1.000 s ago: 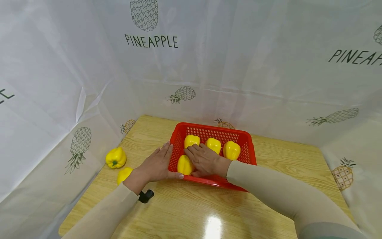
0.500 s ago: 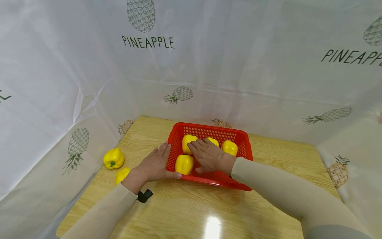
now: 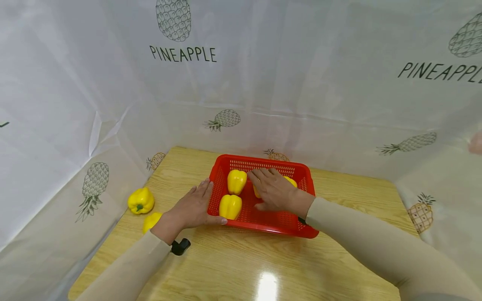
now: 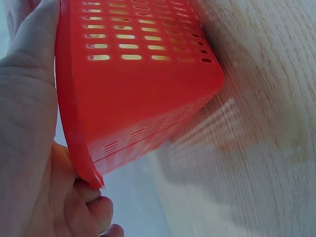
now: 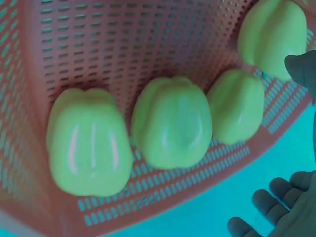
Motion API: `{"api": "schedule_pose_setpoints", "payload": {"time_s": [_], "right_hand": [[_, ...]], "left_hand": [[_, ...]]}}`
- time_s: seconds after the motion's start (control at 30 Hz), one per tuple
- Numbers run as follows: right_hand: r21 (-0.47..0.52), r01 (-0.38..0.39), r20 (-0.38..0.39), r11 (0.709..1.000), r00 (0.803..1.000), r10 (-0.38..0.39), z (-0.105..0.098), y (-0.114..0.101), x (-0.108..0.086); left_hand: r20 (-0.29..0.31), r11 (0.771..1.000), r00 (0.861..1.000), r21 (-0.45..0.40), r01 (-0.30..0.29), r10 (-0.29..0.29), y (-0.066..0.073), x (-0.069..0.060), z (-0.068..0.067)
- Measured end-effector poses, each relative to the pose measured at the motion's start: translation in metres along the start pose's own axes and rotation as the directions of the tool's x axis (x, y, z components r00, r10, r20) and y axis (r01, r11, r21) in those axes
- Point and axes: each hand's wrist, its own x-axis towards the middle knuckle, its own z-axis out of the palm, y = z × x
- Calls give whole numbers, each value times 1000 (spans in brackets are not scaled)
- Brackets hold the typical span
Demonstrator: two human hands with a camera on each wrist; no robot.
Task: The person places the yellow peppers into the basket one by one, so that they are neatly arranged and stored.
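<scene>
A red slotted plastic basket (image 3: pixel 260 228) stands on the table with several yellow bell peppers inside. My left hand (image 3: pixel 190 209) rests at its near left corner, fingers straight along the left side, thumb along the near rim. Over the basket's middle reaches my right hand (image 3: pixel 276 192), fingers extended, above the middle bell pepper (image 5: pixel 173 123) and partly hiding it in the head view. Left of that hand sit a back-left bell pepper (image 3: pixel 237 182) and a front-left bell pepper (image 3: pixel 230 207). A right-hand bell pepper (image 5: pixel 89 143) is mostly covered by the hand in the head view.
On the table's left side lie a yellow bell pepper (image 3: pixel 141 200) and a second bell pepper (image 3: pixel 151 221) partly behind my left wrist. The wooden table (image 3: pixel 211 267) meets white sheeting (image 3: pixel 301 92) with pineapple prints at its back and sides.
My right hand has moved right, from beside the two left bell peppers to over the middle one, uncovering them. The left hand stays at the basket's corner. The head view shifts slightly.
</scene>
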Motion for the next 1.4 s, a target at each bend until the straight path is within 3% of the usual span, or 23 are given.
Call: {"api": "schedule_pose_setpoints", "payload": {"time_s": [0.23,0.5,0.7,0.9,1.4], "right_hand": [[49,-103,-85,993,991,107,-2,18,-34],[96,-205,-226,974,948,222,15,29,-86],[188,-310,-173,932,923,342,33,21,-120],[259,-384,-134,886,894,427,48,10,-141],[440,-463,3,770,858,514,61,-10,-151]], "left_hand": [[-12,1000,1000,-7,-7,7,-2,-1,1],[-9,1000,1000,-7,0,0,-2,-1,3],[-17,1000,1000,-11,1,-1,-1,-1,2],[-19,1000,1000,-7,-8,8,-1,0,1],[-26,1000,1000,-22,-8,8,-1,-1,3]]}}
